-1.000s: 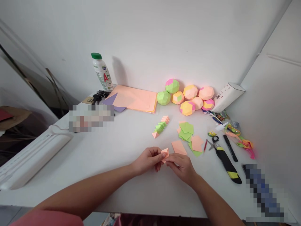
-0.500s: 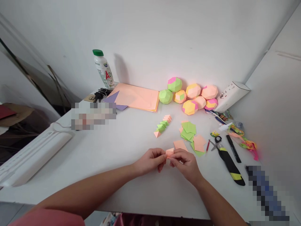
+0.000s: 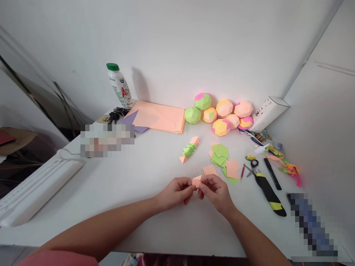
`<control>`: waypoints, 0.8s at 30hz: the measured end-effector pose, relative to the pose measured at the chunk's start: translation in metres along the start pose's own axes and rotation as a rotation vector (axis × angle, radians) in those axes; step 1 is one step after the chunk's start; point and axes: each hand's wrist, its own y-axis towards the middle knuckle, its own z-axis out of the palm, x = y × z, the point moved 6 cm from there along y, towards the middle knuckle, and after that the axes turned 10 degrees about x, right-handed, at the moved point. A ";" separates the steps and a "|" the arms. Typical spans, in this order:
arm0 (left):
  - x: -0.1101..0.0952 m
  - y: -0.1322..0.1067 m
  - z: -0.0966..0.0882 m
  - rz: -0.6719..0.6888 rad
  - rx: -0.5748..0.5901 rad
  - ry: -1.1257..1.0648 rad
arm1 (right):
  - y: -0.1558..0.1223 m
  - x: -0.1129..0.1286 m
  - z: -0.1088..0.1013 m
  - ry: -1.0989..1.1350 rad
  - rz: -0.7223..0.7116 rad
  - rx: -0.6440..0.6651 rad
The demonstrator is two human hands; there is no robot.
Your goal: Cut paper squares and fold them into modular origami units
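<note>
Eight paper balls [image 3: 203, 101], one held folded piece [image 3: 196, 181], one bottle [image 3: 121, 87]

Faceted balls [image 3: 224, 108]: matt paper, flat panels. Folded peach piece [image 3: 196, 181], nearer than the balls: matt paper, creased. Square slips [image 3: 220, 153], just nearer than the balls: smooth matt paper. Sheet stack [image 3: 158, 114], left of the balls: flat matt paper. Bottle [image 3: 120, 87], farther left: smooth, looks plastic. Black-and-yellow handle [image 3: 268, 192], right of and nearer than the balls: matt, plastic or rubber, can't tell. Tabletop [image 3: 133, 170] under the balls: smooth, low sheen.
</note>
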 end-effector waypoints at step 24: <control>0.006 -0.002 0.001 -0.084 -0.041 0.112 | -0.001 0.009 -0.006 -0.373 -0.023 0.050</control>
